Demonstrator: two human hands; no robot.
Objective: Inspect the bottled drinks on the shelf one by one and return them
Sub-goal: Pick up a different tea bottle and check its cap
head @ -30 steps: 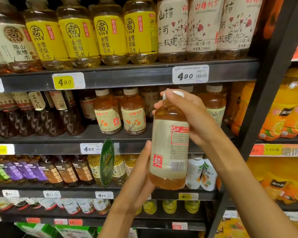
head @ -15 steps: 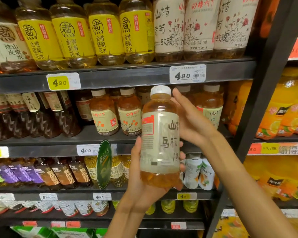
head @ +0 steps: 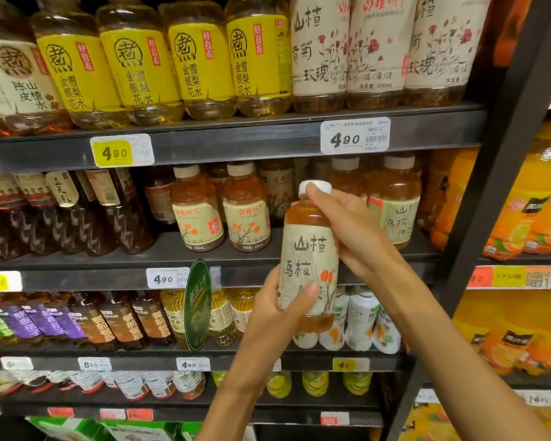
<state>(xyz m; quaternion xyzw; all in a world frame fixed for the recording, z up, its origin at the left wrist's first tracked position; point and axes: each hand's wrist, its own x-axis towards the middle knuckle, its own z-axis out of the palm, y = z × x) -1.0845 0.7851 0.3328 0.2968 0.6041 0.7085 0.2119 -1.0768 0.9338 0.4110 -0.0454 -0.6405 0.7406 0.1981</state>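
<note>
Head view: the amber tea bottle [head: 309, 259], turned since a second ago so its front label now faces out, is held before the middle shelf [head: 77, 276] by left hand [head: 277, 316] and right hand [head: 353, 237]; return seems next.

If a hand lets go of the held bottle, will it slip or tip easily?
The bottle looks nearly full, so probably heavy for its size. Its smooth label may slip. Tall and narrow, it could tip when set down.
</note>
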